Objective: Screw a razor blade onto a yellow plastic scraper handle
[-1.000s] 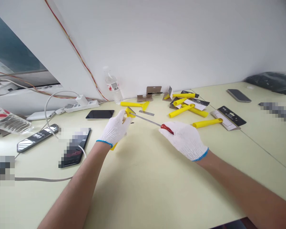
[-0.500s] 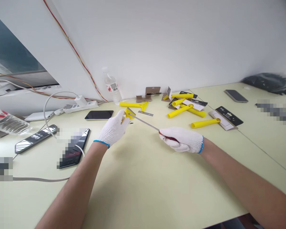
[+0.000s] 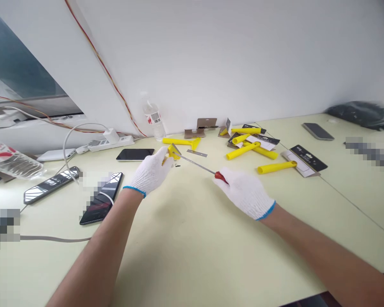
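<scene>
My left hand (image 3: 151, 170), in a white knit glove, is closed on a yellow scraper head (image 3: 173, 152) with a metal plate at its edge. My right hand (image 3: 245, 192), gloved alike, grips the red handle of a screwdriver (image 3: 196, 164). The long shaft points left, and its tip meets the scraper head; the exact contact point is too small to make out. Behind them a flat metal blade (image 3: 197, 153) lies on the table, beside another yellow scraper (image 3: 181, 142). Small dark bits (image 3: 177, 165) lie just under the scraper head.
Several yellow handles (image 3: 243, 151) and black-and-white cards (image 3: 304, 160) lie at the back right. A clear bottle (image 3: 155, 119) stands by the wall. Phones (image 3: 135, 154), a power strip (image 3: 112, 143) and cables occupy the left. A dark plastic bag (image 3: 360, 114) sits far right.
My right hand has turned on the screwdriver, its back now facing up and more of the red handle showing. My left hand keeps the scraper head in nearly the same place.
</scene>
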### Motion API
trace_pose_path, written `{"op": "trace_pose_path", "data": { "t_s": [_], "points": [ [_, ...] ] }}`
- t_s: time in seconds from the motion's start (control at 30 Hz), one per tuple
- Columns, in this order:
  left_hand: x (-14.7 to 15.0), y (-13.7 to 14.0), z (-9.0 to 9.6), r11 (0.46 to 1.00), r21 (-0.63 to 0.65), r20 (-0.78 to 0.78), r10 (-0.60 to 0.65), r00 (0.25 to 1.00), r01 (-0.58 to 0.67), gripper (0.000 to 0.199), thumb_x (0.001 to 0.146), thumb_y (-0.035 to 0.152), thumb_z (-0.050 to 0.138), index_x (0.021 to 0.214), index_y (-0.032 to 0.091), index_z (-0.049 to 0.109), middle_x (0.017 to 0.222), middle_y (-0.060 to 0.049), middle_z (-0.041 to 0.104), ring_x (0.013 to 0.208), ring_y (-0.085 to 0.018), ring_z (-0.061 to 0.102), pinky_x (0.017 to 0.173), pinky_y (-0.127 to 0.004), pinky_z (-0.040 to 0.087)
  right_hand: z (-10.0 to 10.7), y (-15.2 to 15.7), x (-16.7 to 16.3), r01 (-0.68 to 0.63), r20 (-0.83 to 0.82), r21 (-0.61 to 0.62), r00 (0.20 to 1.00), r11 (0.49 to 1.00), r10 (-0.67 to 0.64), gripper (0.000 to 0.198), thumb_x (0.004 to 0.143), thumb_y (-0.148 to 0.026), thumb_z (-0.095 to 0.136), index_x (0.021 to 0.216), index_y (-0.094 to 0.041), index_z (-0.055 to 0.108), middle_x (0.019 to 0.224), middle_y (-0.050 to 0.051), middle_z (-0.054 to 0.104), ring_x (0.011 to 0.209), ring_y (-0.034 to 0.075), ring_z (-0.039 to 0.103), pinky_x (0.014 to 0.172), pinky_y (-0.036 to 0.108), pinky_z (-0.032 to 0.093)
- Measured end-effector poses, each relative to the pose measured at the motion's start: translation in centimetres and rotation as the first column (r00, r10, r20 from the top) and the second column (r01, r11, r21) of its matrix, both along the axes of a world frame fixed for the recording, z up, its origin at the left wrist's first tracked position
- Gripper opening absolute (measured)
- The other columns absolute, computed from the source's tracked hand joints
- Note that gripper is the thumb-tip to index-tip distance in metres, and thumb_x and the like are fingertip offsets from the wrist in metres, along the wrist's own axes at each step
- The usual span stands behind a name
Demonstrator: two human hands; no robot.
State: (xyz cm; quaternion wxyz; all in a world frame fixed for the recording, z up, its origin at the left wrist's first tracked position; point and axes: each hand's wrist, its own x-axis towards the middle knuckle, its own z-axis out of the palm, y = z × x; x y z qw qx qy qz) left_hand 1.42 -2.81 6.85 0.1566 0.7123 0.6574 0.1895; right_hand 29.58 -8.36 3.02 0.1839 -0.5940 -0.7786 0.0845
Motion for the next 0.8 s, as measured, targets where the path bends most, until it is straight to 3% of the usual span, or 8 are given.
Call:
{"op": "trace_pose_path", "data": {
  "t_s": [0.1, 0.23, 0.3, 0.37, 0.47, 0.53, 0.7, 0.8],
  "points": [
    [0.1, 0.1, -0.2, 1.000, -0.019, -0.024, -0.013, 1.000, 0.013, 0.017, 0.100, 0.037, 0.049, 0.108, 0.024, 0.056, 0.088, -0.005, 0.073, 0.058, -0.016, 0.056, 0.057, -0.029, 0.032, 0.8, 0.3, 0.5, -0.053, -0.217, -0.306, 0.976, 0.950, -0.016, 0.045, 0.106, -0.059, 0.045, 0.087, -0.020, 0.057, 0.077, 0.005, 0.060, 0.064, 0.017, 0.050, 0.058, 0.029, 0.030],
    [-0.2, 0.1, -0.3, 0.999, -0.035, -0.011, -0.011, 1.000, 0.010, 0.023, 0.101, 0.042, 0.048, 0.114, 0.025, 0.058, 0.091, -0.006, 0.073, 0.058, -0.016, 0.058, 0.056, -0.028, 0.032, 2.0, 1.3, 1.7, -0.413, -0.622, -0.743, 0.717, 0.527, -0.314, 0.048, 0.101, -0.068, 0.045, 0.094, -0.022, 0.055, 0.076, 0.000, 0.052, 0.051, 0.010, 0.037, 0.044, 0.023, 0.024],
    [-0.3, 0.1, -0.4, 0.999, -0.040, -0.011, -0.001, 1.000, 0.001, 0.024, 0.102, 0.042, 0.047, 0.115, 0.025, 0.057, 0.091, -0.006, 0.073, 0.056, -0.015, 0.057, 0.056, -0.028, 0.033, 2.0, 1.7, 2.0, -0.490, -0.652, -0.751, 0.657, 0.443, -0.378, 0.046, 0.098, -0.068, 0.051, 0.096, -0.022, 0.051, 0.077, -0.002, 0.051, 0.047, 0.008, 0.031, 0.041, 0.022, 0.020],
    [-0.3, 0.1, -0.5, 0.999, -0.042, -0.021, -0.008, 1.000, 0.007, 0.022, 0.101, 0.041, 0.048, 0.113, 0.025, 0.056, 0.090, -0.005, 0.073, 0.054, -0.014, 0.055, 0.056, -0.028, 0.032, 1.7, 1.7, 1.9, -0.447, -0.635, -0.738, 0.714, 0.505, -0.296, 0.046, 0.099, -0.068, 0.050, 0.095, -0.022, 0.052, 0.075, -0.003, 0.049, 0.047, 0.008, 0.028, 0.042, 0.023, 0.020],
    [-0.1, -0.1, -0.3, 0.998, -0.059, -0.018, -0.016, 1.000, 0.015, 0.017, 0.100, 0.037, 0.050, 0.110, 0.025, 0.056, 0.084, -0.003, 0.071, 0.053, -0.014, 0.052, 0.057, -0.028, 0.032, 1.0, 1.1, 1.0, -0.176, -0.443, -0.498, 0.893, 0.849, -0.075, 0.040, 0.102, -0.058, 0.050, 0.088, -0.021, 0.055, 0.073, 0.000, 0.051, 0.057, 0.012, 0.040, 0.052, 0.026, 0.029],
    [0.2, -0.3, 0.0, 0.998, -0.067, -0.006, -0.003, 1.000, 0.002, 0.016, 0.100, 0.038, 0.049, 0.107, 0.024, 0.055, 0.078, -0.002, 0.069, 0.053, -0.014, 0.051, 0.058, -0.028, 0.034, 0.6, 0.6, 0.3, 0.013, -0.260, -0.209, 0.963, 0.978, -0.069, 0.033, 0.101, -0.050, 0.055, 0.087, -0.020, 0.055, 0.078, 0.003, 0.058, 0.067, 0.016, 0.049, 0.061, 0.028, 0.033],
    [0.4, -0.6, 0.4, 0.999, -0.038, -0.015, -0.006, 1.000, 0.006, 0.019, 0.101, 0.040, 0.048, 0.107, 0.025, 0.056, 0.075, -0.001, 0.066, 0.055, -0.015, 0.052, 0.058, -0.028, 0.034, 1.0, 0.4, 0.4, -0.026, -0.187, -0.354, 0.981, 0.935, -0.044, 0.038, 0.102, -0.053, 0.054, 0.083, -0.020, 0.051, 0.075, 0.002, 0.059, 0.066, 0.016, 0.050, 0.060, 0.029, 0.033],
    [0.2, -0.2, -0.3, 0.999, -0.036, -0.013, -0.041, 0.999, 0.040, 0.019, 0.101, 0.040, 0.049, 0.109, 0.025, 0.056, 0.080, -0.002, 0.069, 0.054, -0.015, 0.052, 0.058, -0.029, 0.033, 1.6, 1.0, 1.3, -0.245, -0.418, -0.643, 0.906, 0.726, -0.064, 0.039, 0.101, -0.055, 0.055, 0.084, -0.020, 0.052, 0.070, 0.001, 0.058, 0.060, 0.015, 0.053, 0.055, 0.026, 0.039]
  ]
}}
